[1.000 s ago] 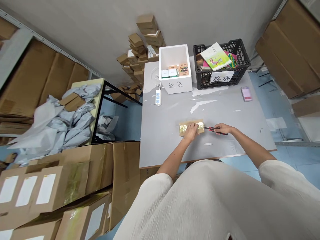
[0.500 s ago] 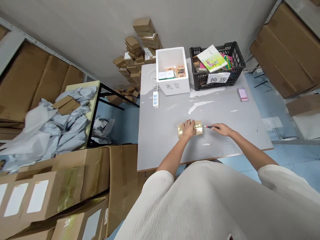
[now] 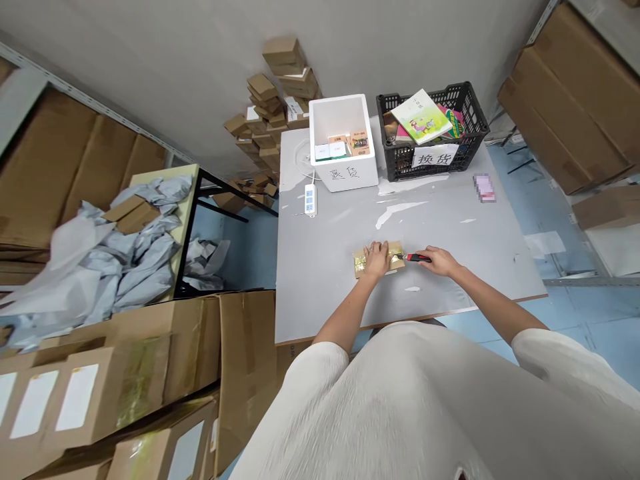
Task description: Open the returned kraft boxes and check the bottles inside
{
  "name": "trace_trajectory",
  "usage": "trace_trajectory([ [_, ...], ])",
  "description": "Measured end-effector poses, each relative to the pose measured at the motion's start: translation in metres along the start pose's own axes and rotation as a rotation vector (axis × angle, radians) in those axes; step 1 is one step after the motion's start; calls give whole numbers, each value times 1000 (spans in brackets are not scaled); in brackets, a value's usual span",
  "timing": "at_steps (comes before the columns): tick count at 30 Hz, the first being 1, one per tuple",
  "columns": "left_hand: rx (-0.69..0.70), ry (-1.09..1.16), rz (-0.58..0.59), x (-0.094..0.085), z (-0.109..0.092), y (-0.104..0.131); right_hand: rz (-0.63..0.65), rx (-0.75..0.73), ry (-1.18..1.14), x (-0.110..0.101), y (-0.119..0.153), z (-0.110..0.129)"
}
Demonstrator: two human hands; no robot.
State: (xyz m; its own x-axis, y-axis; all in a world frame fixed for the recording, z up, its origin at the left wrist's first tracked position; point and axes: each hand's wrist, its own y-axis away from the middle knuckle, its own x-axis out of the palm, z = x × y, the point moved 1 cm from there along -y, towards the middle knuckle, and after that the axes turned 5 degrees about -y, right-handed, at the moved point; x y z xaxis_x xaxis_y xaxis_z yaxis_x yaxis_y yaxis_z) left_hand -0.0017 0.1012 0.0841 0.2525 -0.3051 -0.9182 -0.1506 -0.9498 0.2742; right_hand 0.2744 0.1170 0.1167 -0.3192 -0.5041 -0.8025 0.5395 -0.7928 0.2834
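Observation:
On the grey table lies a small cardboard box point(image 3: 359, 265) with shiny yellowish tape along its top. My left hand point(image 3: 376, 260) rests over its middle, fingers curved down on it and keeping it in place. My right hand point(image 3: 440, 261) is closed around a red and black utility knife point(image 3: 416, 258). The knife points left, and its tip is at the taped right part of the box. How deep the blade sits cannot be made out.
A white foam box point(image 3: 349, 175) with small packages and a black crate point(image 3: 425, 163) of books stand at the table's back. Between them and the table's left edge lies a power strip point(image 3: 311, 200). Stacked cartons point(image 3: 145, 373) fill the lower left; grey mailers point(image 3: 145, 267) cover a side table.
My right hand has moved slightly left, bringing the knife from just beside the box onto its taped right part. More of the red handle shows. My left hand stays on the box.

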Motion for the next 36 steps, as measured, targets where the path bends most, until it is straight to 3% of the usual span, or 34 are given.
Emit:
trace_trajectory([
  [8, 18, 9, -56, 11, -1, 6, -51, -24, 5, 9, 1, 1],
  [17, 14, 5, -119, 19, 0, 7, -140, -67, 33, 14, 2, -19],
  [23, 21, 7, -146, 23, 0, 13, -149, -90, 8, 25, 2, -19],
  [29, 53, -13, -125, 26, 2, 20, -271, -10, 26, -4, 2, -40],
  [31, 67, -6, -113, 24, 1, 22, -234, -40, 15, -14, 1, -42],
  [36, 68, 58, -89, 9, -2, 29, -195, 31, -118, -13, -14, -23],
])
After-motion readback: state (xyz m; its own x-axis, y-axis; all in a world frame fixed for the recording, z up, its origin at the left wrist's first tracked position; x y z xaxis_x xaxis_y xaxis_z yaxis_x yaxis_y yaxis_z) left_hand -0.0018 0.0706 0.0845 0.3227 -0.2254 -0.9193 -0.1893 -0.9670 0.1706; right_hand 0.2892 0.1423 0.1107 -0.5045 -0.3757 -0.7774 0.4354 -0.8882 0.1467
